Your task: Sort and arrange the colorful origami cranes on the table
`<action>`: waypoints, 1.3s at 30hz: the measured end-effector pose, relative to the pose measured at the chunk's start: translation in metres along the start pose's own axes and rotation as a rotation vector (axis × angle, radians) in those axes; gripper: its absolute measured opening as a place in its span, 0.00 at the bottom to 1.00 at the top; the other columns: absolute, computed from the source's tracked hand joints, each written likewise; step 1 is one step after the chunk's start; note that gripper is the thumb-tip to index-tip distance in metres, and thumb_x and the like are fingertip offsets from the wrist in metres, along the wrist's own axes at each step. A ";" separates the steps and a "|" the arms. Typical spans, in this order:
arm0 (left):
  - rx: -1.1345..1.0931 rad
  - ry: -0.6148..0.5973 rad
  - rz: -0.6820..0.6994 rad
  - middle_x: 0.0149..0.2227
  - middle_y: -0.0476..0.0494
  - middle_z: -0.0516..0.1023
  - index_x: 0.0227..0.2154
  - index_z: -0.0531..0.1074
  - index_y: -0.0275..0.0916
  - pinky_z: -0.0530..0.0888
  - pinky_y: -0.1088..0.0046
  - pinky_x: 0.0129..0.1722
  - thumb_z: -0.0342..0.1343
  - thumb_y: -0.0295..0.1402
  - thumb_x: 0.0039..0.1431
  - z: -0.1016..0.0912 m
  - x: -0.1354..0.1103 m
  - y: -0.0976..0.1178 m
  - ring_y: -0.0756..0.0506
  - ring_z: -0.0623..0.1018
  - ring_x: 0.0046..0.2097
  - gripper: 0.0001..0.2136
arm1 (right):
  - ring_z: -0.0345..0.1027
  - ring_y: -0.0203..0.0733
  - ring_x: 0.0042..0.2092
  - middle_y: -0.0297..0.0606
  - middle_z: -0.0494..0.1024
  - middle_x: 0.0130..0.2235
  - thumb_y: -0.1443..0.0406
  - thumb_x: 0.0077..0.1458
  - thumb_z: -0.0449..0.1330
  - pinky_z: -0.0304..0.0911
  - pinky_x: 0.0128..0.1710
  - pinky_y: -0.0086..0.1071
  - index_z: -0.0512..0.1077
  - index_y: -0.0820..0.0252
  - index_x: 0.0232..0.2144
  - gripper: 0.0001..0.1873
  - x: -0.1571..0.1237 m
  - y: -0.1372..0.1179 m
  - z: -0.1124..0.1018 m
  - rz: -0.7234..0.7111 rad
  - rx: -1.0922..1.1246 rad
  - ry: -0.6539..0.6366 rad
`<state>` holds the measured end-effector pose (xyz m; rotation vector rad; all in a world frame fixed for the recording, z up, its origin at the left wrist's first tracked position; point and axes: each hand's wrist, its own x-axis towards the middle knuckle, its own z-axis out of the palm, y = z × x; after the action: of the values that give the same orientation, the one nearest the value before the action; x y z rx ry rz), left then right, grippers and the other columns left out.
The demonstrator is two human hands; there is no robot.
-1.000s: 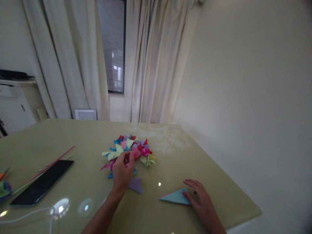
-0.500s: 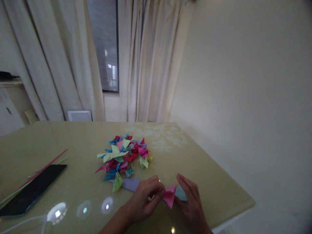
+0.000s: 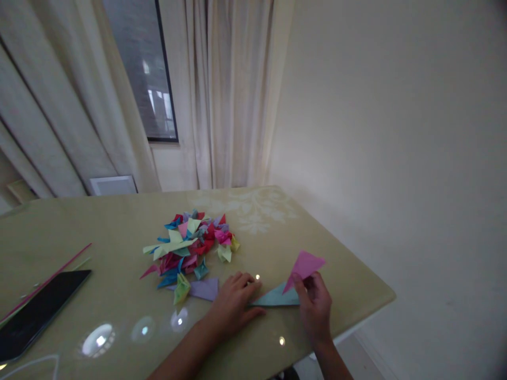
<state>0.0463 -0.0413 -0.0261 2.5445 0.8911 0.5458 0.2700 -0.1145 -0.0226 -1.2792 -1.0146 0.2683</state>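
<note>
Between the thumb and fingers of my right hand [image 3: 317, 303] is a pink folded paper [image 3: 306, 264], raised a little above the table with a pointed end hanging down to the left. Under it, a long pale teal folded paper [image 3: 277, 296] lies flat on the table. My left hand [image 3: 236, 296] rests palm down at the teal paper's narrow left end, fingers loosely stretched and nothing gripped. Whether those fingertips press on the teal paper is hard to see. Left of that hand lie a lavender folded paper [image 3: 205, 289] and a yellow-green folded paper piece [image 3: 181, 288].
A heap of colourful folded paper pieces [image 3: 186, 245] sits mid-table. At the left are a black phone-like slab [image 3: 45, 311] and a thin pink stick [image 3: 59, 272]. The glossy table [image 3: 336, 264] ends at a right edge near the wall [image 3: 376, 158].
The pink paper has left the left fingers and risen with my right hand, up and rightward. My left hand has flattened onto the table. More of the teal paper shows, and the view has shifted.
</note>
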 end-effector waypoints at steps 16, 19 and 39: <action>-0.158 0.285 0.135 0.40 0.43 0.85 0.50 0.81 0.44 0.77 0.66 0.46 0.58 0.38 0.72 0.004 -0.003 0.003 0.43 0.82 0.43 0.10 | 0.82 0.48 0.36 0.42 0.83 0.35 0.57 0.64 0.69 0.81 0.37 0.38 0.80 0.56 0.35 0.10 -0.003 -0.010 -0.002 -0.044 0.197 -0.421; -0.189 0.345 0.174 0.32 0.46 0.82 0.48 0.83 0.44 0.73 0.72 0.37 0.52 0.38 0.76 0.001 -0.002 0.006 0.46 0.79 0.36 0.14 | 0.83 0.47 0.36 0.43 0.85 0.38 0.57 0.64 0.69 0.81 0.37 0.38 0.80 0.56 0.38 0.09 -0.002 -0.011 -0.002 -0.019 0.240 -0.419; 0.050 0.164 0.168 0.42 0.45 0.82 0.48 0.82 0.46 0.71 0.67 0.44 0.60 0.27 0.69 0.006 0.001 0.006 0.43 0.78 0.43 0.10 | 0.66 0.41 0.29 0.36 0.77 0.31 0.54 0.66 0.64 0.65 0.29 0.32 0.77 0.58 0.40 0.14 0.004 -0.001 0.002 -0.139 -0.236 0.086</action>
<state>0.0527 -0.0463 -0.0287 2.6663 0.7571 0.8028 0.2706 -0.1109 -0.0193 -1.4126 -1.0789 -0.0138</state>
